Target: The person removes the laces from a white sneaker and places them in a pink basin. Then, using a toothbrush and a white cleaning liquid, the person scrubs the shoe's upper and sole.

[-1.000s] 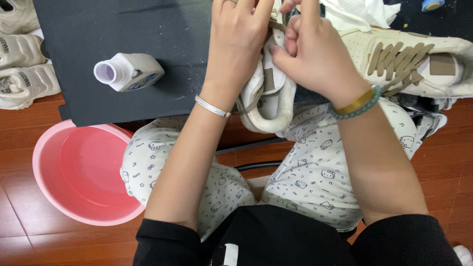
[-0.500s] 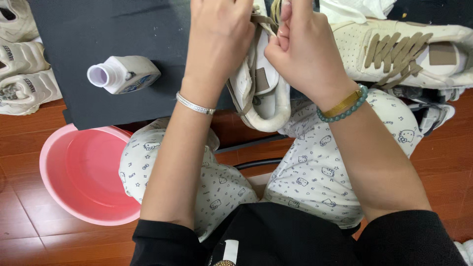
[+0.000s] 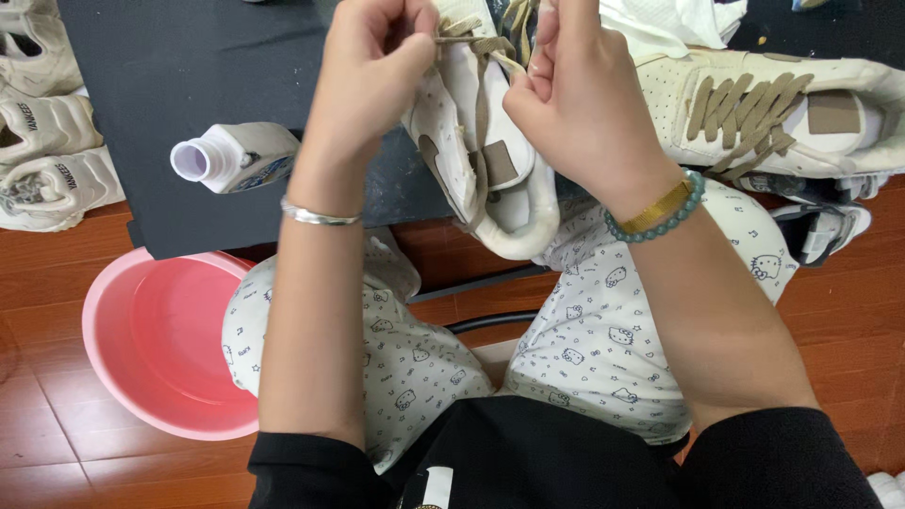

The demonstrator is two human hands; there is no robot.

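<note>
Here, our left hand (image 3: 372,71) and right hand (image 3: 575,94) each pinch the tan lace (image 3: 476,44) of 1 cream sneaker (image 3: 481,141). It overhangs the dark table (image 3: 189,66), above a pink basin (image 3: 160,339).

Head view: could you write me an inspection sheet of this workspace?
Surface: dark mat, partly covered.
Job's things: cream shoe with tan lace pulled across it.
Clutter: open white bottle lying on its side; second laced shoe; white cloth.
Grippers: left hand and right hand each pinch the lace.
Cables: nothing seen.
Surroundings: pink basin on wooden floor; more pale shoes at left.
</note>
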